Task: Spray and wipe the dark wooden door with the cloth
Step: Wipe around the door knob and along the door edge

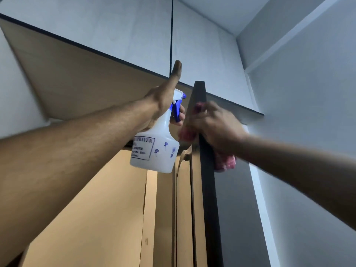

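Both hands are raised toward the top of the dark wooden door (207, 180), seen edge-on as a narrow dark strip running up the middle of the view. At about 10 o'clock from the frame's centre, the left hand (163, 105) has its grip clamped on the neck of a white spray bottle (155, 151); fingers curl by the blue trigger (177, 110) while the thumb points straight up. The bottle hangs tilted, its printed label facing the camera, just beside the door's edge. At 3 o'clock from the bottle, the right hand (215, 126) has its grip closed on a red cloth (224, 160), pressing it against the door's upper edge; cloth shows on both sides of the strip. This hand and cloth are blurred. Pale wooden panels (96, 209) fill the 7 o'clock region, with grey wall (308, 93) from 12 to 4 o'clock.
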